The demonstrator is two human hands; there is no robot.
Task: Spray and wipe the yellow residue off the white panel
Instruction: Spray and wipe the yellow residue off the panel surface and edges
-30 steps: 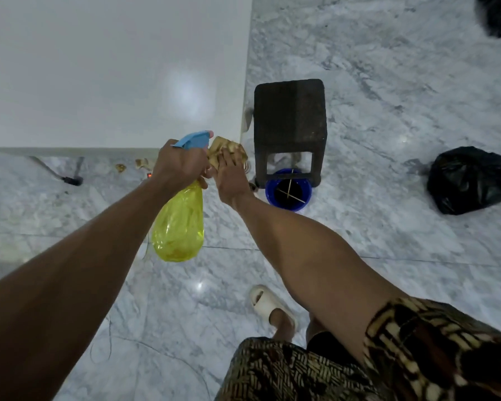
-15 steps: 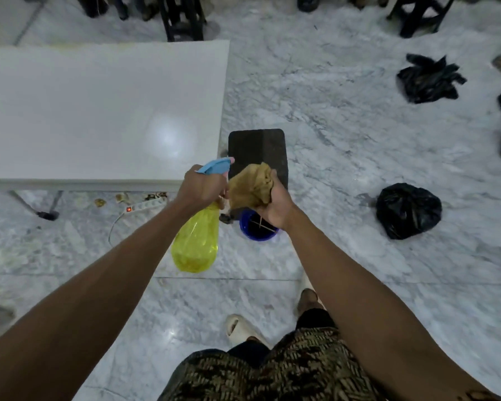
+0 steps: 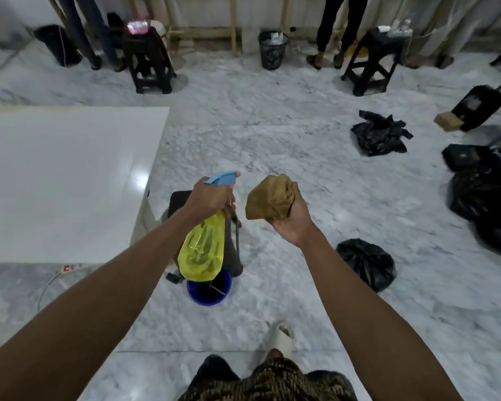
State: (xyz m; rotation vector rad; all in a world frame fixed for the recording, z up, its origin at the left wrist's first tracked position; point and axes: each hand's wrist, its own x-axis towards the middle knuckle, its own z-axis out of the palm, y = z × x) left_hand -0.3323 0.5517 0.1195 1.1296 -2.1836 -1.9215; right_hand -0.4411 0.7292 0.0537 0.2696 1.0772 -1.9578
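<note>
The white panel (image 3: pixel 55 183) lies flat at the left, glossy, with a faint yellow streak along its far edge. My left hand (image 3: pixel 210 198) grips the neck of a yellow spray bottle (image 3: pixel 202 250) with a blue trigger head, held in the air to the right of the panel's corner. My right hand (image 3: pixel 289 219) holds a bunched tan cloth (image 3: pixel 269 196) beside the bottle, a short gap apart. Both hands hover over the marble floor, off the panel.
A dark stool (image 3: pixel 182 204) and a blue bucket (image 3: pixel 209 287) stand under my hands by the panel's corner. A power strip (image 3: pixel 68 268) lies under the panel's near edge. Black bags (image 3: pixel 365 263) sit at the right. Stools, a bin and people's legs line the far wall.
My view has tilted up and shows more of the room. My hands, pressed together with the cloth at the bottle's head, have come apart; the right hand moved right with the cloth.
</note>
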